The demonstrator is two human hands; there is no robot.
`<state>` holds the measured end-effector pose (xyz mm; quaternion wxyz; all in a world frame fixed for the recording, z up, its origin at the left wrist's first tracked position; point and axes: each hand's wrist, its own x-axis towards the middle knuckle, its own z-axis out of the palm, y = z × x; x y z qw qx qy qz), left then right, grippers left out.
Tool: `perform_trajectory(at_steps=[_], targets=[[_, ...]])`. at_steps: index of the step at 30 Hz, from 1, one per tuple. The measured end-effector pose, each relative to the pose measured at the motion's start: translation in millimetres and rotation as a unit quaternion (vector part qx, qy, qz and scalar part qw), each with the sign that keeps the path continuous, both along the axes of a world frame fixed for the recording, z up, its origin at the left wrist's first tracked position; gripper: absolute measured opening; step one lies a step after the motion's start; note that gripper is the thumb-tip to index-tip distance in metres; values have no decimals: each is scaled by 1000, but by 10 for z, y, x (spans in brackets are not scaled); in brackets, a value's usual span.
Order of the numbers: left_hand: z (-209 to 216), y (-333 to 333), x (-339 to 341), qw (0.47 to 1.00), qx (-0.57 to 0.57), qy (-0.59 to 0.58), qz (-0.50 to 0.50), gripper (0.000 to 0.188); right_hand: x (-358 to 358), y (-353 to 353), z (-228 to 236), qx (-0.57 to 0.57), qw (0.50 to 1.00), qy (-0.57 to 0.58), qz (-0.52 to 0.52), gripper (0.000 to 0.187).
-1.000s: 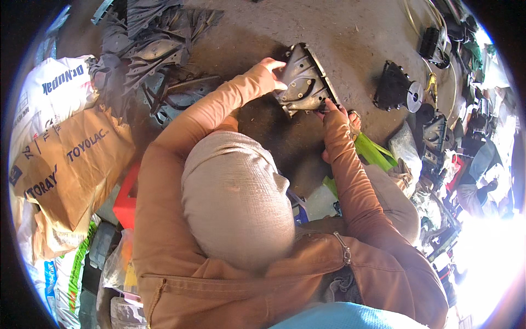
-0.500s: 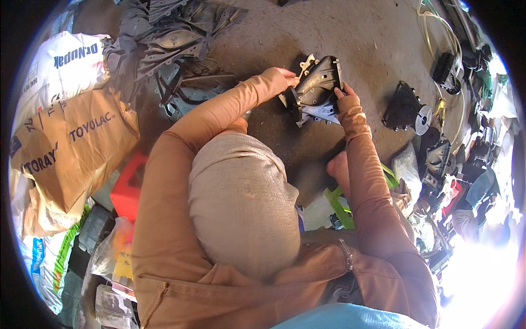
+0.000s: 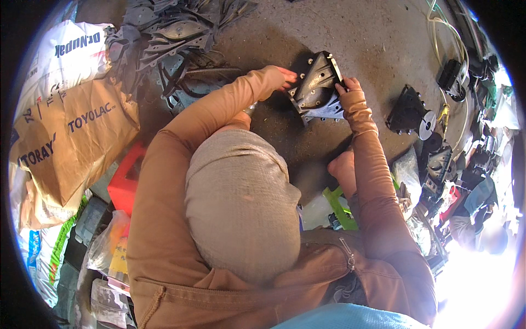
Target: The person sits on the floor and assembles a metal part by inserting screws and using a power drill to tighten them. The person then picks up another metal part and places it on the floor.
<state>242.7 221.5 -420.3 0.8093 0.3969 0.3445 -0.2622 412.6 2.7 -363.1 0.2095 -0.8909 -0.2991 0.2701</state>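
A dark, roughly triangular moulded part (image 3: 318, 82) with a shiny curved face and small holes is tilted just above or against the ground. My right hand (image 3: 350, 90) grips its right edge, fingers bent around it. My left hand (image 3: 280, 78) is beside its left edge, fingers stretched out; whether the tips touch it I cannot tell. Under its lower side shows a paler, greyish piece (image 3: 323, 112) with holes along its edge. Both my arms wear brown sleeves and reach around a grey cloth-covered rounded shape (image 3: 241, 208). A bare foot (image 3: 343, 171) is below my right hand.
Dark moulded parts (image 3: 181, 33) lie heaped at the far left. Another dark triangular part (image 3: 405, 109) and a pale disc (image 3: 427, 125) lie on the right, near hoses (image 3: 463, 60). Large sacks (image 3: 82, 131) and a red container (image 3: 125, 183) stand left; mixed clutter fills the right.
My left hand has moved slightly off the part's upper left, and the tan bracket-like piece seen there is no longer visible. The part has turned a little; my right hand keeps its edge.
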Motion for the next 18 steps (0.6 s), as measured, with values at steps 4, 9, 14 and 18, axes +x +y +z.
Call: perform_trajectory(at_steps=[4, 9, 14, 18], targets=[[117, -20, 25, 1000, 29, -7, -10, 39, 10, 45, 7, -21, 999, -34, 9, 33], [184, -40, 54, 998, 59, -9, -24, 33, 15, 44, 45, -59, 996, -56, 24, 33], [133, -101, 97, 997, 72, 4, 2, 35, -18, 63, 92, -57, 997, -42, -5, 32], [101, -115, 106, 998, 62, 6, 8, 40, -38, 95, 109, -53, 998, -40, -8, 31]])
